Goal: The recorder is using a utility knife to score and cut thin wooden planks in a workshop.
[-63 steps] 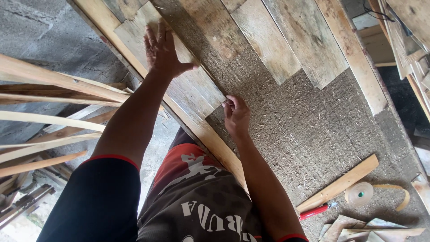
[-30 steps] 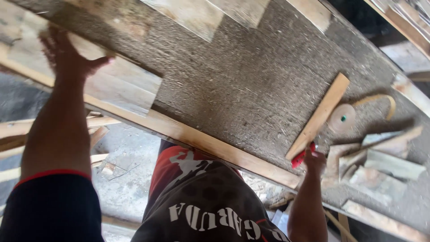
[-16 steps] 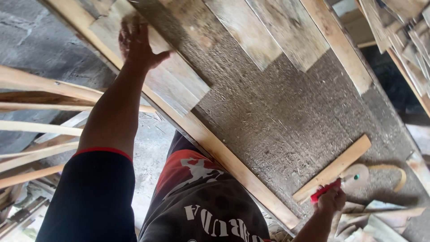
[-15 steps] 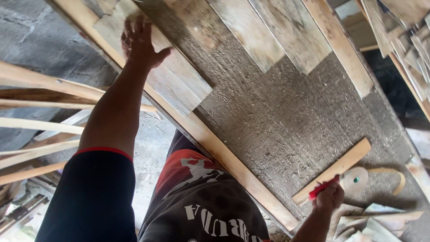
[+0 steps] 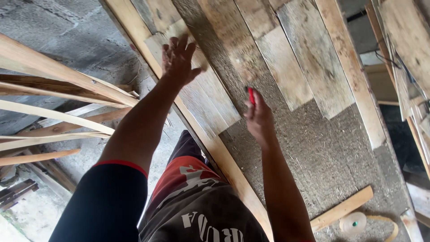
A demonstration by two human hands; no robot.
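Note:
My left hand [image 5: 179, 60] lies flat, fingers spread, on a pale weathered plank [image 5: 204, 96] set on the grey fibrous board [image 5: 313, 152]. My right hand [image 5: 257, 117] is closed around a small red tool [image 5: 251, 95], its tip sticking up above the fingers. That hand hovers over the board just right of the plank's lower end. More pale planks [image 5: 286, 62] lie side by side on the far part of the board. A long light wooden batten [image 5: 224, 161] runs along the board's near edge.
Loose long wooden strips [image 5: 58, 112] are stacked at the left over a concrete floor. A short wooden piece [image 5: 342, 208] and a roll of tape [image 5: 354, 222] lie on the board at the lower right. Boards lean at the far right.
My right hand picked up the red tool near the short wooden piece and carried it up beside the plank. My left hand stayed pressed on the plank.

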